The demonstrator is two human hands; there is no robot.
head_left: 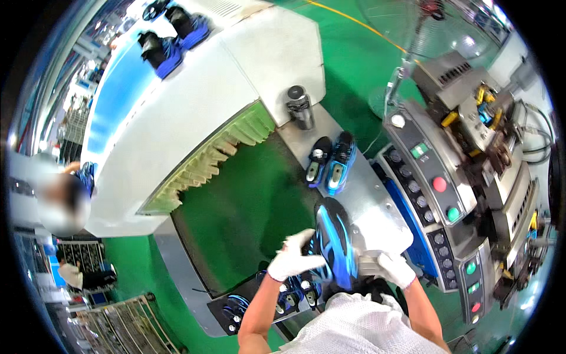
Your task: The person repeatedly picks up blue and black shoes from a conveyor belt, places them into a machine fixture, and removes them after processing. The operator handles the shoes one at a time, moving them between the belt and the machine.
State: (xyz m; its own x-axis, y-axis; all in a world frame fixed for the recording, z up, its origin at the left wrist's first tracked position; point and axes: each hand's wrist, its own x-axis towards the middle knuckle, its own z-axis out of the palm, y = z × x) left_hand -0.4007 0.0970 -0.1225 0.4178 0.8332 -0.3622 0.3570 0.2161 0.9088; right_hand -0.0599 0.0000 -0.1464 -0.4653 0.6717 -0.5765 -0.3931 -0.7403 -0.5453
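In front of me a black and blue shoe (334, 242) is tilted with its patterned sole showing. My left hand (290, 258), in a white glove, is at the shoe's left edge. Its thumb lies against the shoe, and its fingers reach the edge and seem to pass behind. On the other side, near the heel end, my right hand (394, 268) is gloved too; motion smears its fingers, and a pale shape lies between it and the shoe. Below my left hand are several blue and black shoes (289, 295), partly hidden by my arm.
Two blue and black shoes (332, 162) stand on the metal table (383, 218), beyond them a dark flask (300, 106). At right is a machine with a button panel (439, 184). Left, a white conveyor housing (194, 118) has a green fringed curtain (212, 159). A person (65, 200) is far left.
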